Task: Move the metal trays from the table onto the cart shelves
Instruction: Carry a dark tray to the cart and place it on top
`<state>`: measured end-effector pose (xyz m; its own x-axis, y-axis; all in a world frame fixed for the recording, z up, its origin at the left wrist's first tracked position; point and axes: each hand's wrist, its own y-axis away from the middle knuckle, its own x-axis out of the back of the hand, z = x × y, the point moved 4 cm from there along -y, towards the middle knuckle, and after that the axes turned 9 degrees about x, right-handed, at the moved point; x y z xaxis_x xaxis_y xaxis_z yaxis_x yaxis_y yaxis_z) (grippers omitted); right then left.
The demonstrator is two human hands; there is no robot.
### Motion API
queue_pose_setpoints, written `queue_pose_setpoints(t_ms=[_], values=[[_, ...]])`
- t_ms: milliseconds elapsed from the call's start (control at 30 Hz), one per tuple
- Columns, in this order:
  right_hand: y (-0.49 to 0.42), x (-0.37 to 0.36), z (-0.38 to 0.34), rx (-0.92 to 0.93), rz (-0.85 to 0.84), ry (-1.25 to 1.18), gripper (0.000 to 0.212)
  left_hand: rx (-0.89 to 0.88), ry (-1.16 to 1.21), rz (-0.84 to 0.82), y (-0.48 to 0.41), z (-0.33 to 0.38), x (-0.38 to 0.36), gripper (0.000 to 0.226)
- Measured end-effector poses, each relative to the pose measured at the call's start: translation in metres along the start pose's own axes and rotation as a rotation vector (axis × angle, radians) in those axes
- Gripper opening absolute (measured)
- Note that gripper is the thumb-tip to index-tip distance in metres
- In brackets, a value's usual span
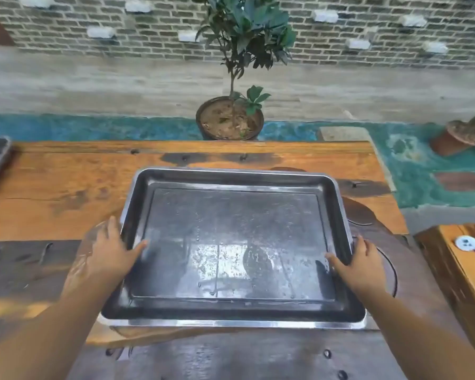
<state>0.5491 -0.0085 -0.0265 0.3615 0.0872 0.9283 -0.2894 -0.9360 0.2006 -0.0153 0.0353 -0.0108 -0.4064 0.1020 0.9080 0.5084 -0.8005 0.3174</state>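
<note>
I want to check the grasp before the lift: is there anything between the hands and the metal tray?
Nothing visible. The left hand and right hand hold the tray by its side rims, thumbs inside. The cart is not in view, so that path cannot be judged.
</note>
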Motion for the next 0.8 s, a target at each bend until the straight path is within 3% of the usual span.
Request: queue_pose_setpoints(t_ms=[267,533,700,800], values=[[-0.001,-0.020,0.017,-0.077,0.075,-0.043,0.074,0.033,-0.034,-0.024,-0.025,-0.027,-0.018,0.092],[-0.009,-0.028,0.028,-0.134,0.053,-0.094,0.053,0.096,-0.160,0.032,-0.033,-0.043,-0.025,0.071],[-0.011,-0.018,0.020,-0.109,0.042,-0.088,0.049,0.035,-0.085,0.040,-0.027,-0.032,-0.020,0.050],[-0.007,-0.003,0.015,-0.087,0.049,-0.084,0.045,-0.017,0.052,0.017,-0.021,-0.029,-0.008,0.050]])
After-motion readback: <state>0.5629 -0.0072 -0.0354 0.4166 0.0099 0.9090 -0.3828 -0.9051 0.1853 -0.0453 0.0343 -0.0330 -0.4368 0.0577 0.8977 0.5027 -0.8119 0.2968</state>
